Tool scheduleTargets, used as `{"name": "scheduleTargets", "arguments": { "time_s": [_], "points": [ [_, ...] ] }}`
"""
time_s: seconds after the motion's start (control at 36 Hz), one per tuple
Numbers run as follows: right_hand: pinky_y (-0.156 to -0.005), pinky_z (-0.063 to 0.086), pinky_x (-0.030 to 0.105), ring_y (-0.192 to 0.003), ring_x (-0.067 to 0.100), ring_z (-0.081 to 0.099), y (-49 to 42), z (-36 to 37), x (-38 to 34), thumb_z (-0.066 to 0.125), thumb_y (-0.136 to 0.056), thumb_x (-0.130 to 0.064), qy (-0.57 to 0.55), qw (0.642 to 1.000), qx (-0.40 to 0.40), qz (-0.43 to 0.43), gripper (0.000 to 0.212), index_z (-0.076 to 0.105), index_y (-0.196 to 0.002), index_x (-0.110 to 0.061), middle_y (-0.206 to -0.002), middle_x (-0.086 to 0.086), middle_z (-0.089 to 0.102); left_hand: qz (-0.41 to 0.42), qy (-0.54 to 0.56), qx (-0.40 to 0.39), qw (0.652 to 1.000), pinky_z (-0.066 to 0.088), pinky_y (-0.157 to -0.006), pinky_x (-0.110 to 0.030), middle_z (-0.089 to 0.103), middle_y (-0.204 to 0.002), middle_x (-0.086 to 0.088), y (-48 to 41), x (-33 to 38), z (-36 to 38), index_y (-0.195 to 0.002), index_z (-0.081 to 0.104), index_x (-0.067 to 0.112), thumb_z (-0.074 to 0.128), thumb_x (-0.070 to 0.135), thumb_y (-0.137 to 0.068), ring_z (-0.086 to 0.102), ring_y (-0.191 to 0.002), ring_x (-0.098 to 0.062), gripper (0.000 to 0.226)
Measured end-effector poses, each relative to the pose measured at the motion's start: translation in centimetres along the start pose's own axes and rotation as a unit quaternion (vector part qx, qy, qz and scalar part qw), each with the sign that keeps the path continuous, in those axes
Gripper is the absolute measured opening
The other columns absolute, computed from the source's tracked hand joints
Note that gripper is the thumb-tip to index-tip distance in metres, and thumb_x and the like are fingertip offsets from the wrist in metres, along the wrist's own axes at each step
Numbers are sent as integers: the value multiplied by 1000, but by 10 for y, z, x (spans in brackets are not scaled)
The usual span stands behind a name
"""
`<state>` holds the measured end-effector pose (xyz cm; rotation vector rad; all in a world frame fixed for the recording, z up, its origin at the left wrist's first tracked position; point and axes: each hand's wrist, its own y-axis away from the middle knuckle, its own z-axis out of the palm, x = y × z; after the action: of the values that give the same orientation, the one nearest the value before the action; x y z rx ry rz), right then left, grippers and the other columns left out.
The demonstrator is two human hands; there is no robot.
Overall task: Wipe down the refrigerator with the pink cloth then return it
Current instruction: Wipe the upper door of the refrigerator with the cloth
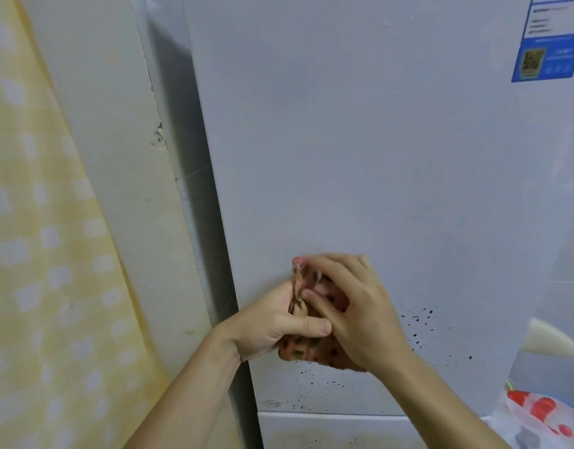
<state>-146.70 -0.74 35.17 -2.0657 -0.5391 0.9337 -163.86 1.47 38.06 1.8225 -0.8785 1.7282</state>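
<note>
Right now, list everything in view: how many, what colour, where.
refrigerator: one, white, middle and right
dark specks: many, black, low on its door, below and right of the hands
label: one, blue and white, door's top right
pink cloth: one, pink with dark flecks, bunched between both hands
curtain: one, yellow-white check, far left
plastic bag: one, clear with red print, bottom right
left hand: one, grips the cloth's left side
right hand: one, holds the cloth's right side
</note>
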Motion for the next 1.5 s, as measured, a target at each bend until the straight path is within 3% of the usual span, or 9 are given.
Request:
{"name": "scheduleTargets", "arguments": {
  "time_s": [0.19, 0.53, 0.72, 0.86, 0.97, 1.17, 1.25, 1.39, 1.5],
  "points": [
    [-84, 44, 16, -98, 7, 60, -16, -19, 0, 72, -94, -40, -51, 997, -38, 49, 13, 64, -93, -30, -96, -18, 64, -5, 46, 6, 999, 52, -107, -40, 65, -141, 4, 4, -1, 5, -141, 58, 36, 62, -4, -92, 59, -137, -21, 63],
    [-68, 50, 13, -83, 0, 69, -33, -40, -9, 70, -99, -26, -99, 986, -36, 132, 10, 62, -103, -31, -82, -17, 73, -57, 24, 39, 997, 54, -106, -42, 68, -136, -13, 12, 3, -2, -142, 56, 15, 69, 14, -94, 65, -128, -32, 49],
    [-84, 45, 38, -92, 23, 51, -3, -6, -11, 77, -90, -4, 147, 965, 212, -47, 15, 70, -101, -11, -96, 4, 61, -59, 63, 80, 993, 52, -95, -34, 73, -117, -10, 11, 4, 3, -127, 72, 6, 60, 12, -92, 68, -109, -22, 37],
    [-69, 41, 31, -73, 20, 50, 27, 13, -16, 66, -99, -26, 75, 983, 161, -40, 17, 69, -90, -13, -78, -5, 58, -19, 125, 90, 988, 42, -102, -51, 67, -138, -19, 10, 6, 8, -137, 69, 20, 50, 2, -90, 61, -119, -36, 53],
    [-77, 41, 25, -84, 18, 51, 29, 17, -11, 52, -104, -31, 13, 984, 173, 46, 19, 64, -105, -16, -90, -8, 54, 33, 126, 69, 989, 37, -118, -51, 58, -153, 7, 8, 10, 15, -151, 51, 41, 43, -3, -98, 53, -143, -23, 70],
    [-104, 35, 33, -121, 13, 46, 12, 17, -17, 63, -97, -18, 37, 962, 267, -34, 27, 55, -123, -15, -127, 6, 55, 113, 228, 25, 967, 53, -102, -38, 64, -146, -7, 3, 13, 14, -142, 64, 34, 39, -12, -93, 65, -126, -24, 72],
    [-110, 39, 46, -131, 29, 51, -3, 30, 0, 66, -97, -10, 78, 967, 232, -72, 33, 57, -128, -11, -139, 9, 55, 113, 210, 101, 966, 48, -91, -40, 66, -143, -5, -6, 8, 1, -141, 65, 32, 47, -12, -88, 60, -126, -25, 72],
    [-125, 27, 49, -158, 31, 25, -7, 60, 33, 58, -103, -18, 99, 989, 92, -57, 38, 59, -141, -11, -165, 11, 37, 129, 53, 232, 963, 52, -110, -45, 64, -145, 6, -3, -2, -7, -151, 47, 30, 52, -15, -99, 60, -136, -15, 69],
    [-129, 19, 53, -160, 28, 23, 2, 67, 22, 53, -105, -16, 105, 986, 112, -73, 41, 52, -146, -14, -168, 10, 33, 135, 7, 275, 952, 60, -100, -46, 71, -134, 5, 0, 0, -2, -139, 58, 28, 57, -2, -103, 66, -128, -18, 47]
  ]
}}
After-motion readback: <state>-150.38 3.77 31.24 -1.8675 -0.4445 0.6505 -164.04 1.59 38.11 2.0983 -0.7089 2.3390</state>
